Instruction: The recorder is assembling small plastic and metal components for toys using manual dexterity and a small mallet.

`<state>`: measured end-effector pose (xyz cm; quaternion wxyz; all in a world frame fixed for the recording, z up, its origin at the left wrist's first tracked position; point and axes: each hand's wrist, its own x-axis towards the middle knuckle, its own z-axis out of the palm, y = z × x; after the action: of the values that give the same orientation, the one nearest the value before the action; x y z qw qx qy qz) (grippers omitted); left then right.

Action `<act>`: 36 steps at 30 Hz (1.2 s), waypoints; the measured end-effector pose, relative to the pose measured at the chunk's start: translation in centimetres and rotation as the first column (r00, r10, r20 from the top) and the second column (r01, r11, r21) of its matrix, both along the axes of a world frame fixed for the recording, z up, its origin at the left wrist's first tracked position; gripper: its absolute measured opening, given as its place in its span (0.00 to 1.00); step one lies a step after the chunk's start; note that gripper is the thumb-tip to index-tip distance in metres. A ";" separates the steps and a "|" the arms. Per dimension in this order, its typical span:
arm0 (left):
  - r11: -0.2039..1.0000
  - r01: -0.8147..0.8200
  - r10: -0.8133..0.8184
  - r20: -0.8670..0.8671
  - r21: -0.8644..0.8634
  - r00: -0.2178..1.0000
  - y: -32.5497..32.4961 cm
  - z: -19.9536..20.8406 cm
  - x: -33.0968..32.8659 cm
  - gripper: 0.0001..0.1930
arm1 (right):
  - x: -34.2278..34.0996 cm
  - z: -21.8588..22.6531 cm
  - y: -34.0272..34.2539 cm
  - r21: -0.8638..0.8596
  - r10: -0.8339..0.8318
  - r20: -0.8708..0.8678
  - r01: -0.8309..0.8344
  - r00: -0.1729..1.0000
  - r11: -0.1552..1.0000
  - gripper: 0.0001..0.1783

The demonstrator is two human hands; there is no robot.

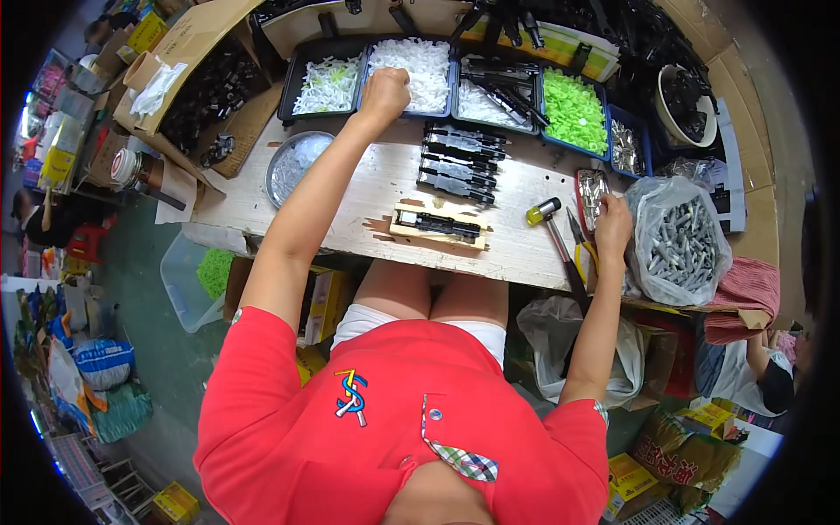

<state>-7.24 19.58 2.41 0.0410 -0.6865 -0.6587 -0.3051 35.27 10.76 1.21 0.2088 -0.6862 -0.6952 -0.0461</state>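
My left hand (385, 94) is closed at the near left edge of a blue tray of white plastic pieces (424, 66); whatever its fingers pinch is hidden. On the right, my right hand (614, 226) has its fingers bunched at a small red tray of metal parts (592, 194), and I cannot make out what is in them. In front of me a black mechanical part (437, 225) lies in a pale wooden jig (404, 231). Beyond it, several similar black and grey assemblies (459, 166) lie in a stack on the workbench (350, 210).
A yellow-handled hammer (544, 210) and pliers (579, 234) lie beside my right hand. Trays of green pieces (573, 109) and white strips (328, 87) line the back. A round metal dish (278, 179) sits left; a bag of grey parts (678, 245) stands right.
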 end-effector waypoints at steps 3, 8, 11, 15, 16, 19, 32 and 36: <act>0.998 0.057 -0.061 0.109 0.039 0.992 0.5 -0.2 -1.1 0.05 | 0.0 -0.1 0.0 0.054 0.037 -0.031 -0.035 0.999 0.998 0.08; 0.965 0.231 -0.038 0.801 -0.126 0.598 -3.6 4.1 -0.2 0.07 | 0.3 -0.3 -0.5 0.060 0.062 -0.056 -0.059 0.996 0.996 0.06; 0.903 0.426 -0.016 0.988 -0.051 0.153 -7.4 4.3 0.3 0.09 | 0.2 -0.3 -0.7 0.142 0.126 -0.134 -0.106 0.983 0.984 0.06; 0.844 0.536 0.071 0.994 -0.015 -0.084 -13.8 2.8 2.8 0.08 | -2.9 1.3 -2.1 -0.038 0.075 -0.835 -0.195 0.545 0.980 0.05; 0.831 0.556 0.105 0.990 -0.033 -0.097 -15.1 2.2 3.5 0.07 | -5.5 2.9 -3.0 -0.064 0.037 -0.921 -0.243 0.389 0.968 0.05; 0.779 0.609 0.250 0.964 -0.148 -0.086 -18.1 1.3 5.4 0.08 | -11.0 3.8 -5.1 -0.060 0.180 -0.907 -0.538 0.381 0.841 0.03; 0.771 0.636 0.127 0.987 -0.035 -0.101 -21.2 0.7 5.5 0.15 | -19.4 4.7 -7.5 -0.040 0.478 -0.795 -0.818 0.374 0.573 0.03; 0.771 0.636 0.112 0.988 -0.022 -0.102 -21.2 0.9 5.5 0.16 | -19.5 4.8 -7.6 -0.033 0.479 -0.791 -0.807 0.382 0.589 0.02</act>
<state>-1.75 -1.65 3.30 -0.6887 -0.3569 -0.3693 -0.5118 15.81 3.17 6.01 0.3088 -0.3354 -0.7623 0.4594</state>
